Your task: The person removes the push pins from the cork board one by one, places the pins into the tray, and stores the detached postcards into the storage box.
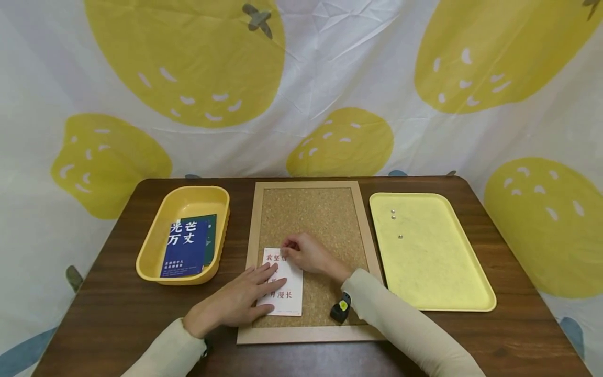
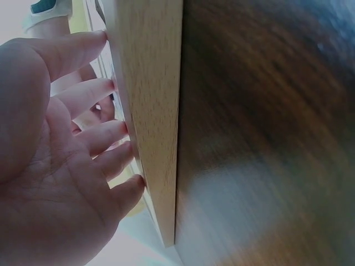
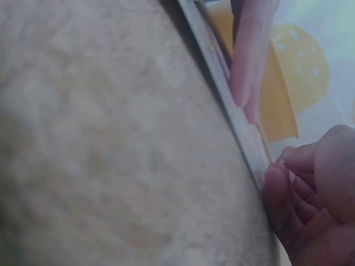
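Note:
A white card [image 1: 293,305] with red Chinese characters lies on the lower left of a wood-framed cork board [image 1: 313,214]. My left hand [image 1: 237,298] rests on the card with its fingers spread and straight, covering part of the print. At the card's upper right corner, my right hand [image 1: 307,255] pinches a tiny shiny thumbtack [image 3: 281,158] between thumb and forefinger. The fingers mostly hide the tack. In the left wrist view, the left fingertips [image 2: 119,130] sit along the board's wooden edge [image 2: 150,111].
On the left stands a yellow basket [image 1: 221,251] holding a blue card [image 1: 183,251] over a green card [image 1: 210,235]. A pale yellow tray [image 1: 438,251] on the right bears a few small silver tacks [image 1: 393,211]. Behind the table hangs a lemon-print cloth [image 1: 226,152].

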`<state>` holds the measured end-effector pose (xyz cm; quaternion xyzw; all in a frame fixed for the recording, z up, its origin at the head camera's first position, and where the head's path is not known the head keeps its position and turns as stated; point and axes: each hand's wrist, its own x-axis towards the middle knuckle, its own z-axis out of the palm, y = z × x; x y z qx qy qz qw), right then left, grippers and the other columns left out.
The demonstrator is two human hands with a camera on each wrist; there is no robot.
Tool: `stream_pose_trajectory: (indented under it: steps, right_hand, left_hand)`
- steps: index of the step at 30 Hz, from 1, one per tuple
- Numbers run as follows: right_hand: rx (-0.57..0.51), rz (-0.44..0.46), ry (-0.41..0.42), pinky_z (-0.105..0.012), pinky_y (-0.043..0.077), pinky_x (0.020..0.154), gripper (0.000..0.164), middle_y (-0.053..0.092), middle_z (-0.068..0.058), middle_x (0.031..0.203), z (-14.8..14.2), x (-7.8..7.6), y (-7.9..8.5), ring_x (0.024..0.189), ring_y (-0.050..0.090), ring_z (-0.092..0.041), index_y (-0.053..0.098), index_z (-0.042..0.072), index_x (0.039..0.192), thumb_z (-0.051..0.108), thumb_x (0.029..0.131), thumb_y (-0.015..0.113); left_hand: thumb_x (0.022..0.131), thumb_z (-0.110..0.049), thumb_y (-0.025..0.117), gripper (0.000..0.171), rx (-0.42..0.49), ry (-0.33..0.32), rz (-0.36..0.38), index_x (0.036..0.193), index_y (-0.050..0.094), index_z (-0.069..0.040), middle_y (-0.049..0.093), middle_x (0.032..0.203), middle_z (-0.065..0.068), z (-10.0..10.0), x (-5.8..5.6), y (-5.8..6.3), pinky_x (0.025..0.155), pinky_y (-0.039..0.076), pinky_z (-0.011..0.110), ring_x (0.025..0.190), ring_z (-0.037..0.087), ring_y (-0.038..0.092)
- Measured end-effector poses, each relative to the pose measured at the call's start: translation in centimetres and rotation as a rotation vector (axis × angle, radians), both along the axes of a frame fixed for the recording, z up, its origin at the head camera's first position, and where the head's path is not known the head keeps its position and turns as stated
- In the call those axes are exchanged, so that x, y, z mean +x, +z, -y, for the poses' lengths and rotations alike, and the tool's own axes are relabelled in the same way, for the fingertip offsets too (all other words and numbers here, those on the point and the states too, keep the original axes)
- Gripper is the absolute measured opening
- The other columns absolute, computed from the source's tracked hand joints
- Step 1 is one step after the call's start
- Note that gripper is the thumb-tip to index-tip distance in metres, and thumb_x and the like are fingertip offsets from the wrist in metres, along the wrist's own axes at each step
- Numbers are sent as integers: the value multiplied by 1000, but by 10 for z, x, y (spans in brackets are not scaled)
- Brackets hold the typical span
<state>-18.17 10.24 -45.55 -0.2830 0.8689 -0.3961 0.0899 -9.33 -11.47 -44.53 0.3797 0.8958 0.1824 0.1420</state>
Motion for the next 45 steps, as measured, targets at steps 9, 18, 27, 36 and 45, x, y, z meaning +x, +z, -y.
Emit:
stream_pose_trajectory:
  steps: [9, 18, 27, 36, 45]
  right_hand:
    - [-45, 45, -31, -20, 47, 55, 12, 67, -6, 84, -11, -2, 9, 67, 55, -7, 70, 1, 98, 7, 98, 60]
    - [-37, 13, -131, -24, 46, 60, 16, 67, -11, 90, -47, -12, 26, 74, 55, -14, 69, -2, 105, 8, 100, 57]
    - [-31, -14, -246, -24, 44, 46, 18, 66, -19, 79, -99, -14, 42, 54, 51, -12, 69, -3, 105, 10, 99, 59]
    - [-23, -8, -363, -26, 45, 42, 18, 64, -20, 76, -152, -14, 40, 49, 52, -13, 69, -3, 105, 11, 100, 58]
    - [16, -4, -448, -27, 48, 44, 20, 63, -22, 78, -200, -13, 36, 50, 53, -13, 68, -3, 104, 14, 101, 58]
  left_hand:
    - [99, -30, 60, 57, 6, 9, 21, 152, 43, -17, 26, 162, 14, 2, 1, -2, 121, 17, 54, 150, 32, 23]
    - [100, -34, 58, 58, -39, 28, 65, 154, 38, -24, 21, 165, 8, 2, 0, -2, 122, 15, 52, 152, 28, 19]
    - [100, -33, 58, 59, -35, 31, 74, 154, 37, -23, 20, 165, 8, 1, 1, -2, 123, 15, 52, 152, 28, 18]
    - [100, -33, 58, 58, -27, 32, 67, 154, 39, -22, 22, 165, 9, 1, 2, -1, 123, 15, 52, 152, 29, 19]
    - [100, -33, 58, 58, -25, 33, 77, 154, 38, -23, 21, 165, 7, 0, 1, -1, 123, 14, 52, 152, 28, 19]
